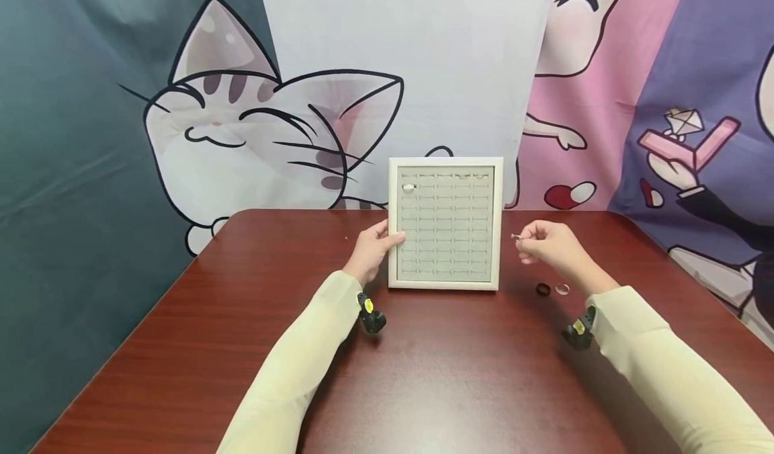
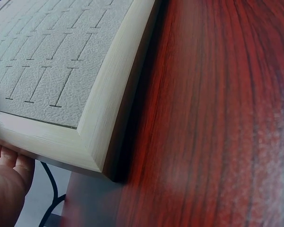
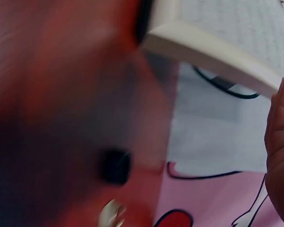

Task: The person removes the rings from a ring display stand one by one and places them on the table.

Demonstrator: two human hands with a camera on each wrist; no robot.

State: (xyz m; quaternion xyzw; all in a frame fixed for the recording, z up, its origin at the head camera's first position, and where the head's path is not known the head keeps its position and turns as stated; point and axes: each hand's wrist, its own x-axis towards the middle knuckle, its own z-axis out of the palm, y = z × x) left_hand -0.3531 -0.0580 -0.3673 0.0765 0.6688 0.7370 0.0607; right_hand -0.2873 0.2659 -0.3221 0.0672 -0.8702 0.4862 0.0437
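Note:
A ring display board (image 1: 444, 229) with a pale frame and rows of slits stands upright on the table. My left hand (image 1: 370, 249) grips its left edge, thumb on the front; in the left wrist view the fingers (image 2: 8, 158) go behind the frame. Right of the board, my right hand (image 1: 547, 242) pinches a small ring (image 1: 516, 237) in its fingertips, apart from the frame. A white ring (image 1: 409, 187) sits in the second row's left slot, and two thin rings (image 1: 462, 176) are in the top row at right. The right wrist view is blurred and hides the pinched ring.
A black ring (image 1: 543, 289) and a clear or silvery ring (image 1: 562, 289) lie on the dark red wooden table (image 1: 435, 373), below the right hand. Behind the table's far edge hangs a cartoon-printed cloth (image 1: 471, 71).

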